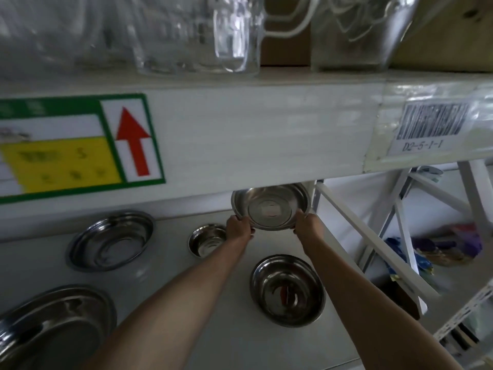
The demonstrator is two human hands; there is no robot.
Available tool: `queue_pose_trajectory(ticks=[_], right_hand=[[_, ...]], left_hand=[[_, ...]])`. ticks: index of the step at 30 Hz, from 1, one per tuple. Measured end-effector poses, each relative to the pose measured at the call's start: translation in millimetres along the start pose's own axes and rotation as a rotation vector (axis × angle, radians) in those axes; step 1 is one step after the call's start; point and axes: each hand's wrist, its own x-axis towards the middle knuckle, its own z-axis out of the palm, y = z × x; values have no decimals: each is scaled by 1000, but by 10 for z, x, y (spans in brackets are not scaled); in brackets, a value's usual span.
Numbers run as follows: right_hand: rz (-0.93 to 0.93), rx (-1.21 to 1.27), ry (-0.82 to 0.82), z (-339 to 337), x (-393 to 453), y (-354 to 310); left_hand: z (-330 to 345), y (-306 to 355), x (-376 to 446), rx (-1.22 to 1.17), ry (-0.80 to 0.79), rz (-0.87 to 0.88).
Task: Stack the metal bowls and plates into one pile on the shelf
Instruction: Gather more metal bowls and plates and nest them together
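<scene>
A wide metal bowl [270, 206] is held tilted toward me at the back of the grey shelf [165, 263], partly under the upper beam. My left hand [239, 227] grips its left rim and my right hand [309, 225] grips its right rim. On the shelf lie a small metal bowl [206, 240] just left of my left hand, a medium bowl [288, 289] between my forearms, a shallow metal plate [110, 240] at the left, and a large plate [50, 329] at the near left corner.
A white shelf beam [240, 134] with a green and yellow arrow label [77, 145] and a barcode sticker [430, 122] hangs low overhead. Glass jugs [234, 33] stand on the upper shelf. White diagonal braces [373, 241] and coloured bags [440, 249] are at the right.
</scene>
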Motion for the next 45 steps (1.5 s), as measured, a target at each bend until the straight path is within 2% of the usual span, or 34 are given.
queue_pose_trajectory(ticks=[8,12,16,20,25,33,36,38,45], right_hand=[[-15,-64,-1,380,-227,-319],[-32,-86,-33,674,-339,-420],[-53,-77,-75,957,-497,-537],[-54,-108,-111,1263,-607,-607],[-84,-162,-148,1633,-782,-679],[-65,-180,-263,2248,-919,-701],[-64,-191,-288,2422,-1041,-733],[-68,-203,-294,2522,-1121,-766],[-50,-210,-347,2884,-1223,-697]], left_hand=[[-512,139,-26,-96,84,28],[-814,-196,535,-51,134,35],[-1208,-205,577,-48,165,39],[-1559,-435,975,-52,210,20],[-1962,174,71,-91,232,13],[-2589,172,118,-191,267,-82],[-2850,37,345,-77,319,-56],[-3015,-49,446,-68,292,-81],[-3365,33,281,-83,364,-58]])
